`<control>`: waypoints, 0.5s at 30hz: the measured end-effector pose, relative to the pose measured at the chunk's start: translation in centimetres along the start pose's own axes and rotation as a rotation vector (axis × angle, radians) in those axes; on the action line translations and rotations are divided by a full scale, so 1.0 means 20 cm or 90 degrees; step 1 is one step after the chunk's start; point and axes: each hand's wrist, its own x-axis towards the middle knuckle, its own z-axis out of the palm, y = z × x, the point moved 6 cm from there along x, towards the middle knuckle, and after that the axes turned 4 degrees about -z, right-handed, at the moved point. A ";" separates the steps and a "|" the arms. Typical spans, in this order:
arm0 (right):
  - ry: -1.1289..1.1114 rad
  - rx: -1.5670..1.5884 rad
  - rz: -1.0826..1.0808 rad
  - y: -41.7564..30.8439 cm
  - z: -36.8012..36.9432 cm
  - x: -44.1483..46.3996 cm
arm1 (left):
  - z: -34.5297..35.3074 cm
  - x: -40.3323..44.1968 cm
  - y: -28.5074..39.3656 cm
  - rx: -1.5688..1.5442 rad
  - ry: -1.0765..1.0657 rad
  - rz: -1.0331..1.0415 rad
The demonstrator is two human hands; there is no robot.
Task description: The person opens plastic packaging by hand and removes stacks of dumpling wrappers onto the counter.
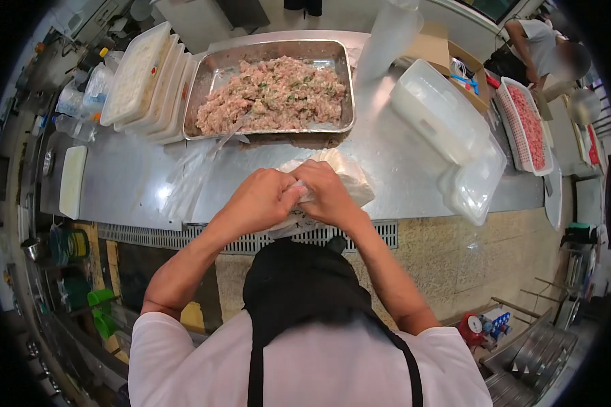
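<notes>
My left hand (268, 197) and my right hand (324, 190) are close together at the front edge of the steel table. Both are closed on the gathered plastic of a white bag (349, 173). The bag's pale, bulging body lies on the table beyond and to the right of my right hand, and its contents cannot be made out. Just past the bag stands a large metal tray (268, 132) of minced meat (271, 95) flecked with green. A clear plastic sheet or bag (190, 183) lies left of my hands, reaching up to the tray.
Stacked lidded containers (139, 81) stand left of the tray, near plastic bottles (78, 127). On the right are translucent plastic tubs (441, 112), a cardboard box (478, 91) and a basket of pink meat (523, 125). A white board (72, 182) lies far left. Another person (533, 51) stands at back right.
</notes>
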 end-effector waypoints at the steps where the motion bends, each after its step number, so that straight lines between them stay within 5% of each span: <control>1: -0.039 -0.012 0.005 0.01 -0.01 -0.02 | 0.00 0.01 0.00 -0.001 0.000 0.003; 9: -0.026 -0.180 0.045 -0.02 -0.04 -0.10 | 0.05 0.05 -0.21 -0.147 -0.102 -0.062; 15: -0.163 -0.168 0.179 0.03 -0.03 -0.10 | 0.12 0.02 -0.34 -0.369 -0.165 -0.133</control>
